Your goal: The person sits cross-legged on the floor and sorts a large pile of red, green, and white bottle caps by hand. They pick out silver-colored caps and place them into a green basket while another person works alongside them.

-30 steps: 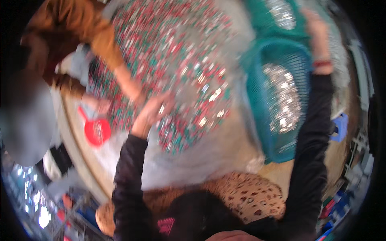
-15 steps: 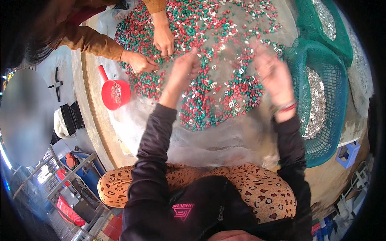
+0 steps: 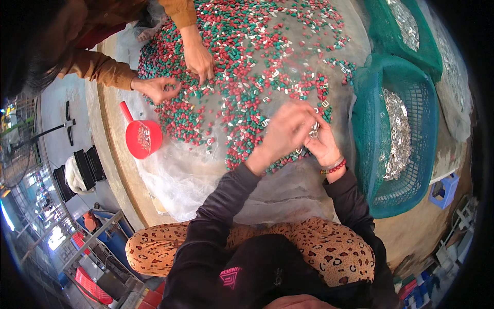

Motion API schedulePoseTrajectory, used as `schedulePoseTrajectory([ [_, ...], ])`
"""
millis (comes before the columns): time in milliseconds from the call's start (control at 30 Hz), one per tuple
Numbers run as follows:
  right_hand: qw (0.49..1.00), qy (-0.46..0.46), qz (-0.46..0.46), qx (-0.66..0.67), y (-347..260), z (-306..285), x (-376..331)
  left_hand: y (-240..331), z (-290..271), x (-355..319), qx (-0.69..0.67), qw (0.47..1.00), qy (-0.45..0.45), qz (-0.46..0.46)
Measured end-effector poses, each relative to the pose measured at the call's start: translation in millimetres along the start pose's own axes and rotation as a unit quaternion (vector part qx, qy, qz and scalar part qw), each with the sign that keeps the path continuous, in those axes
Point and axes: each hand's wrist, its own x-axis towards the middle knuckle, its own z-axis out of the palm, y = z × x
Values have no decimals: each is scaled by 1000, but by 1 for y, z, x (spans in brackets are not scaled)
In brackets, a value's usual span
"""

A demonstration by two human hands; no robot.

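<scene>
Now | left hand [image 3: 283, 131], right hand [image 3: 323, 145] | touching red-green pieces [image 3: 242, 98]

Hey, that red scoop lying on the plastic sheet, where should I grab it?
Grip the red scoop by its short handle, coming from the far-left side: the handle sticks out bare there, while the round bowl holds small metal pieces, so keep it level.

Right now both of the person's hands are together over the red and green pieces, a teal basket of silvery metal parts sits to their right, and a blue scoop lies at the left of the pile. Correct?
Not quite: the scoop is red, not blue, as the head view shows. The rest holds: left hand and right hand meet over the red and green pieces, with the teal basket of silvery metal parts to the right.
</scene>
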Motion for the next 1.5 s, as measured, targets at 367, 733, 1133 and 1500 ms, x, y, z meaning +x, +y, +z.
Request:
schedulePoseTrajectory([
  [367,986,76,-89,-122,-5,28,-21,-36,14,-14,-232,907,41,-350],
  [733,389,-38,-368,-844,43,61,-13,14,28,-49,-796,419,188,-393],
  [1133,434,-22,-441,-785,8,89,-30,-64,-130,-70,-742,574,292,-190],
  [1500,458,101,-405,-785,-26,41,-48,-99,-368,-114,510,634,446,-373],
])
